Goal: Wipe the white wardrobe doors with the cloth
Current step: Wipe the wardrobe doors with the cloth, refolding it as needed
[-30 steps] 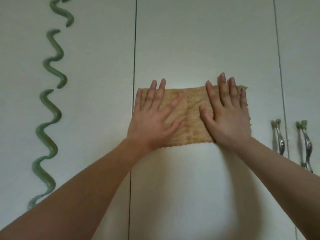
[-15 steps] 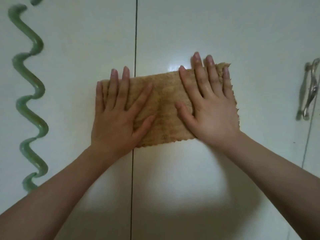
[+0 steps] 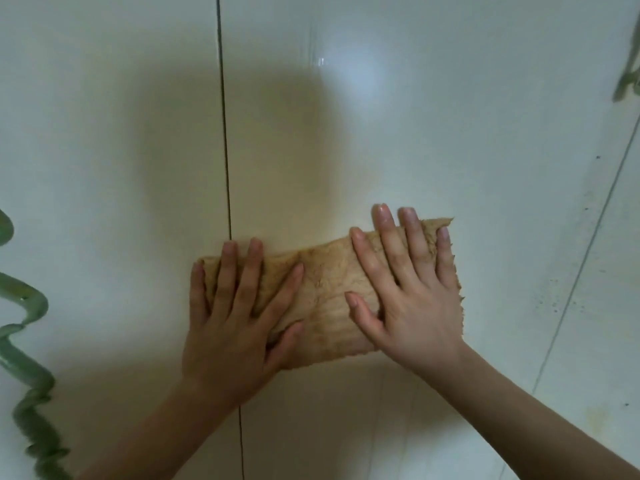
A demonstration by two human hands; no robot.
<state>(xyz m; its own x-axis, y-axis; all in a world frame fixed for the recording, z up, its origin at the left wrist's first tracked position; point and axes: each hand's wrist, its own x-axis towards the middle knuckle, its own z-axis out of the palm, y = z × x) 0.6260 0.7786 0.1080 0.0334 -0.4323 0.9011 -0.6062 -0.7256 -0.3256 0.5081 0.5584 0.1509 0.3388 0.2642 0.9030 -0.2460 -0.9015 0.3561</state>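
A tan, fuzzy cloth (image 3: 325,299) lies flat against the white wardrobe door (image 3: 415,140), just right of the dark vertical gap (image 3: 225,150) between two doors. My left hand (image 3: 235,323) presses its left part with straight, spread fingers and covers the gap there. On the cloth's right part my right hand (image 3: 408,299) presses flat too, fingertips reaching past the top edge. The cloth's middle bunches slightly between the hands.
A green wavy ornament (image 3: 24,341) runs down the left door at the frame's left edge. A metal handle (image 3: 627,81) shows blurred at the top right. Another door seam (image 3: 588,244) slants down the right side, with small dark specks near it.
Both hands and the cloth have slid down the doors. The view tilted, so the handle and green ornament moved toward the frame edges.
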